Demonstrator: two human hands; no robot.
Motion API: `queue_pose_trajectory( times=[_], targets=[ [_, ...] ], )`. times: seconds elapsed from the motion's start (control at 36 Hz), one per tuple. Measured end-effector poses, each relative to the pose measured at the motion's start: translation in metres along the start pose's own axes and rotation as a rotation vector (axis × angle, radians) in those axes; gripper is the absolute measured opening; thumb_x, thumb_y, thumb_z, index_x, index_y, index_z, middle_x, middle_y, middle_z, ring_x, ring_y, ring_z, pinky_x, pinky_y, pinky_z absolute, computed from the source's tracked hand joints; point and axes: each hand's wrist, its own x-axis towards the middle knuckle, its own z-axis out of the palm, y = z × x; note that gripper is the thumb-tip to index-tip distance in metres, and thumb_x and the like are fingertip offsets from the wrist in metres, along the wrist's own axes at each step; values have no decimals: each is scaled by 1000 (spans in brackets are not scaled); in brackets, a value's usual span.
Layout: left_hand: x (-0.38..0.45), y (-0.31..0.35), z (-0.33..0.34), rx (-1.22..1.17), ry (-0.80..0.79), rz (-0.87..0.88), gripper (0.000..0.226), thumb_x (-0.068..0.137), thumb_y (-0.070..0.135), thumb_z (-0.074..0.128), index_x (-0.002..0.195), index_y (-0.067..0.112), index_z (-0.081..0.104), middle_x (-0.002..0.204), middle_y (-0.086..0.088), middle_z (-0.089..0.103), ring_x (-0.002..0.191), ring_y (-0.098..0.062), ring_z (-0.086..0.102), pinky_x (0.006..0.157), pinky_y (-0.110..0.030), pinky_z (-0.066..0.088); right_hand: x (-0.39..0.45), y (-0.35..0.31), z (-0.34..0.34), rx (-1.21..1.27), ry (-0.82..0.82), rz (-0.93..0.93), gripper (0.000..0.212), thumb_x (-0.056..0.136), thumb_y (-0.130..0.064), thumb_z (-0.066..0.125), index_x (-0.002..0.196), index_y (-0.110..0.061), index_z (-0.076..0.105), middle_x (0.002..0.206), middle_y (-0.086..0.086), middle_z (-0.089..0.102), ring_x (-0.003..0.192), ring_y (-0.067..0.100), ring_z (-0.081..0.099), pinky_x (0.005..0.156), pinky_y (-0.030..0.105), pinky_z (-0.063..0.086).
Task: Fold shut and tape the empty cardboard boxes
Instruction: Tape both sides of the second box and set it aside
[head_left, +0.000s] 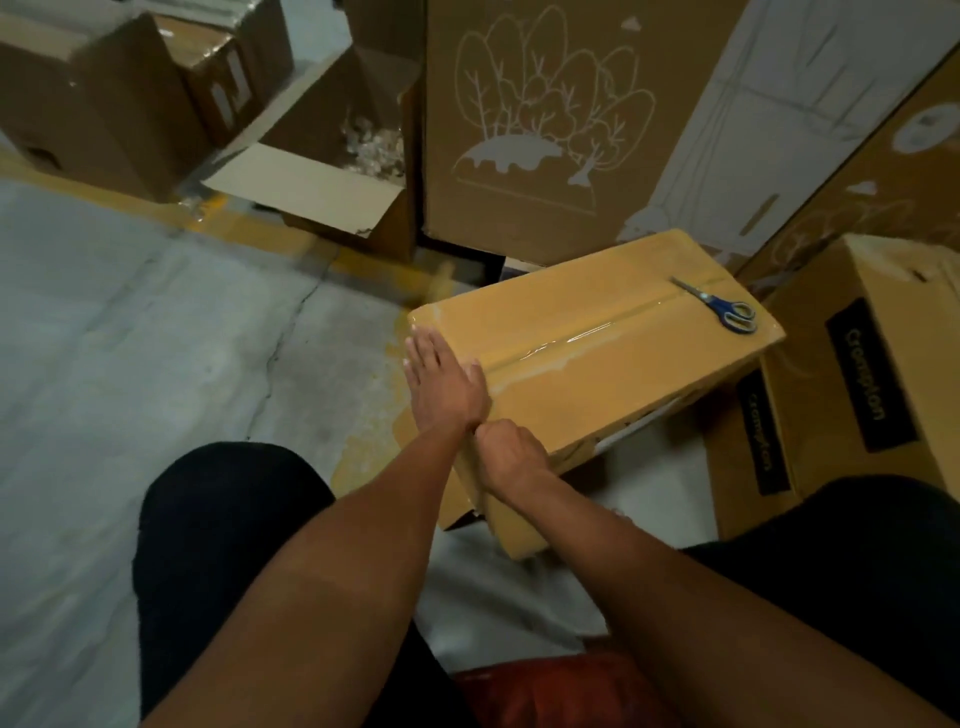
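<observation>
the closed cardboard box (597, 358) sits on the grey floor (130, 338) right of centre, its top flaps shut and a strip of clear tape (597, 332) running along the middle seam from about 8 o'clock to 2 o'clock. the left hand (444, 382) lies flat on the box's near-left corner, fingers straight and together, pointing toward 12 o'clock, palm pressing the top. the right hand (511, 457) is just beside the left wrist at the box's near edge, fingers curled down over the end of the tape line on the side face; whether it pinches anything i cannot tell. blue-handled scissors (719, 309) rest on the far-right end of the box top, across the tape. at 12 o'clock stands a tall carton (545, 130) printed with white trees. at 10 o'clock an open box (322, 176) holds pale packing bits. at 3 o'clock are cartons with black labels (872, 374).
</observation>
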Motion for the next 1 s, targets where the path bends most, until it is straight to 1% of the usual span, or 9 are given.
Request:
queue_pose_trajectory(
  times=[0.17,0.28,0.36,0.44,0.53,0.61,0.72,0.86,1.0],
  targets=[
    [-19,-1,-1,163,-123,122,76,103,45,24,151,-4,-9,157,-24,-19,147,-34,-19,120,-43,-9,1,17,-24,189,-148,-101,32,81,-30,76,105,-11,70,96,10,69,85,24,66,78,33,56],
    [-23,10,-6,230,-176,214,75,103,48,20,152,-3,-6,158,-25,-12,147,-39,-14,119,-47,-7,1,41,-49,350,-314,-131,37,82,-33,72,109,-9,67,92,11,69,77,23,67,70,33,59],
    [-24,26,-4,346,-163,342,69,101,39,18,151,2,-10,159,-24,-9,147,-38,-13,120,-47,-7,-2,64,-72,73,-225,-241,50,81,-39,72,122,-11,62,114,11,64,94,28,61,79,33,51],
    [-20,55,2,332,-189,483,79,98,29,42,152,8,-12,161,-18,-8,148,-34,-13,120,-42,-6,-7,102,-99,10,-50,-280,41,86,-35,68,121,-14,63,123,9,58,111,31,56,83,33,45],
    [-15,95,12,256,-210,582,84,94,24,52,154,12,-5,162,-14,2,149,-32,-3,120,-41,4,-4,155,-117,213,9,-162,48,93,-35,60,132,-8,52,132,10,51,117,32,50,88,34,42],
    [-9,134,31,210,-232,635,77,96,26,53,155,11,6,159,-16,18,146,-36,15,116,-46,22,10,208,-113,307,60,80,66,88,-42,63,140,-10,38,141,14,39,126,35,41,99,44,41],
    [11,188,64,234,-311,710,80,91,22,57,154,10,10,154,-18,24,138,-38,33,105,-51,38,27,260,-115,555,66,331,84,81,-44,70,145,-11,28,144,17,35,131,35,38,101,41,40],
    [36,257,100,277,-335,797,83,88,19,60,153,7,11,155,-17,21,142,-33,26,108,-47,35,44,309,-118,779,272,450,86,84,-34,67,150,-11,18,151,18,26,138,36,29,106,42,35],
    [60,321,139,388,-382,841,81,89,27,62,153,12,16,160,-13,14,148,-31,14,114,-50,28,49,340,-112,830,367,530,64,93,-33,56,146,-14,26,150,16,27,137,35,28,107,41,33]
  ],
)
